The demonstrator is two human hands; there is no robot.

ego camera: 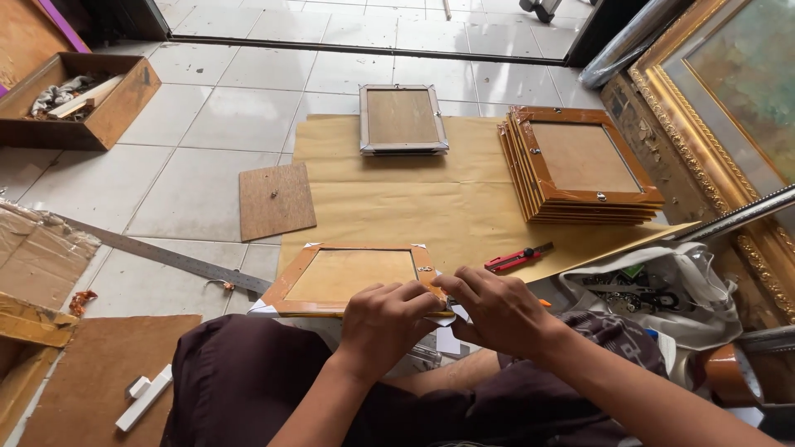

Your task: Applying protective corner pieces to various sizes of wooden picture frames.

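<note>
Bare forearms; dark maroon shorts, perhaps with a patterned hem.

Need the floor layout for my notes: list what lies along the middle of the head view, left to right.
Wooden box → loose backing board → silver frame → stack of orange frames → large gilt frame.
</note>
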